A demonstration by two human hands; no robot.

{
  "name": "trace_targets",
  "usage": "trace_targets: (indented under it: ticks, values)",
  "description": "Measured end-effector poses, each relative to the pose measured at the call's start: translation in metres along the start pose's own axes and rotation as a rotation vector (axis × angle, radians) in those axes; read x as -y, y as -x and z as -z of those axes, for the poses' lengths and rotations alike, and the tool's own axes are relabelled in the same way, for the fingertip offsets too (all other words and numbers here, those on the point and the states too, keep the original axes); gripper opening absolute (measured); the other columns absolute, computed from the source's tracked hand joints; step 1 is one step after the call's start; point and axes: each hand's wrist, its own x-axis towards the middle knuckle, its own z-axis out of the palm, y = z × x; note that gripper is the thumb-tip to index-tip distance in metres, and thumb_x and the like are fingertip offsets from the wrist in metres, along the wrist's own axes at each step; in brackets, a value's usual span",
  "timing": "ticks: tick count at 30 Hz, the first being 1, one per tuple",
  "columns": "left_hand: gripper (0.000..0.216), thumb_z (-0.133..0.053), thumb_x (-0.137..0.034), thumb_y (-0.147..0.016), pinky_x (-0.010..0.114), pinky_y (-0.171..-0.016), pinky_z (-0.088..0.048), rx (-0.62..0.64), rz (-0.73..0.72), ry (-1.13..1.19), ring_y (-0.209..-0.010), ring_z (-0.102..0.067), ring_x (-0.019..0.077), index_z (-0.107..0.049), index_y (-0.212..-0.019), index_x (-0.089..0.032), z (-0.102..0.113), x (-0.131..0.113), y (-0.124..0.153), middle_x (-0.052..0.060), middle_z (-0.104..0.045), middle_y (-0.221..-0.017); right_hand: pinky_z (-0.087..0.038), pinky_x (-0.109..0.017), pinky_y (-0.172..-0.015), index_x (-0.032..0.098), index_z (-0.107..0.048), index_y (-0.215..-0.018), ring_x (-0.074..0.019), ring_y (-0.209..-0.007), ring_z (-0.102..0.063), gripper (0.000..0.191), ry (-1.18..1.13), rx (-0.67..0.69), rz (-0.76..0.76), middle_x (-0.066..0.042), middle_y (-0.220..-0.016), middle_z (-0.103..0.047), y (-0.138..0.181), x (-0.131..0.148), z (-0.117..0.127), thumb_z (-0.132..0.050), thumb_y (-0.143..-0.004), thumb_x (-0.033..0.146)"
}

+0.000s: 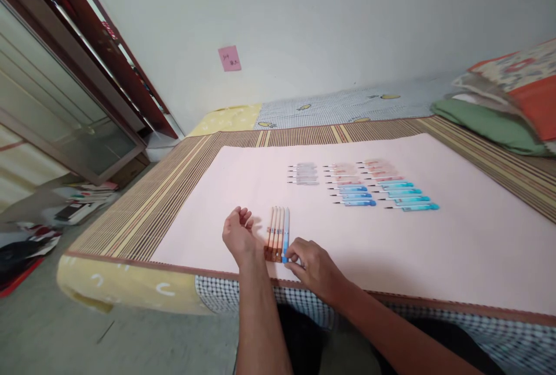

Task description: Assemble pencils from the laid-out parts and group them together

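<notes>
Both bare forearms are stretched forward. The left hand [237,235] is held edge-on with its fingers [245,215] curled; the right hand [313,268] is laid palm-down, fingers pinched.

bed [143,213] | striped mat [182,166] | pink sheet [434,247] | pens [278,233]
</notes>
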Motion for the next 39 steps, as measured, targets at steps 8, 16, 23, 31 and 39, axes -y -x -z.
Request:
trace_targets:
  ticks: [8, 16, 23, 31, 39]
  values:
    - [0.012, -0.062, -0.017, -0.076, 0.020, -0.059, -0.041, 0.024, 0.028, 0.012, -0.066, -0.062, 0.0095, -0.067, -0.085, -0.011, -0.0001, 0.0016, -0.0001, 0.003, -0.066, -0.076, -0.041, -0.028, -0.070, 0.021, -0.059, -0.086, -0.0162, -0.075, -0.056, 0.022, 0.023, -0.001, 0.011, 0.000, -0.084, -0.062, -0.0006, 0.0063, 0.0023, -0.067, -0.075, 0.003]
    - [0.011, -0.062, -0.016, -0.077, 0.019, -0.057, -0.041, 0.041, 0.058, 0.030, -0.065, -0.062, 0.0095, -0.067, -0.086, -0.011, -0.0013, 0.0045, 0.0003, 0.003, -0.067, -0.075, -0.040, -0.028, -0.069, 0.021, -0.059, -0.088, -0.0158, -0.075, -0.053, 0.017, 0.059, -0.002, 0.044, -0.001, -0.089, -0.060, -0.0005, 0.0061, 0.0021, -0.067, -0.080, 0.008]
    - [0.009, -0.062, -0.014, -0.078, 0.019, -0.056, -0.040, 0.056, 0.067, 0.048, -0.063, -0.061, 0.0095, -0.067, -0.084, -0.010, -0.0020, 0.0074, -0.0005, 0.004, -0.066, -0.074, -0.041, -0.030, -0.071, 0.020, -0.059, -0.088, -0.0172, -0.079, -0.055, 0.012, 0.084, 0.010, 0.050, -0.002, -0.089, -0.060, -0.0004, 0.0062, 0.0007, -0.066, -0.084, 0.012]
    - [0.011, -0.062, -0.016, -0.076, 0.020, -0.056, -0.039, 0.072, 0.080, 0.047, -0.065, -0.061, 0.0100, -0.067, -0.084, -0.011, -0.0023, 0.0090, -0.0006, 0.004, -0.066, -0.075, -0.041, -0.031, -0.076, 0.019, -0.058, -0.090, -0.0187, -0.086, -0.055, 0.009, 0.146, 0.055, 0.090, -0.003, -0.093, -0.060, -0.0021, 0.0082, 0.0032, -0.063, -0.087, 0.012]
    - [0.011, -0.063, -0.017, -0.076, 0.019, -0.056, -0.040, 0.078, 0.094, 0.037, -0.065, -0.061, 0.0096, -0.067, -0.085, -0.011, -0.0027, 0.0091, 0.0011, 0.004, -0.066, -0.076, -0.041, -0.032, -0.077, 0.020, -0.057, -0.091, -0.0197, -0.086, -0.056, 0.007, 0.199, 0.039, 0.111, -0.005, -0.095, -0.061, -0.0013, 0.0097, 0.0017, -0.057, -0.091, 0.013]
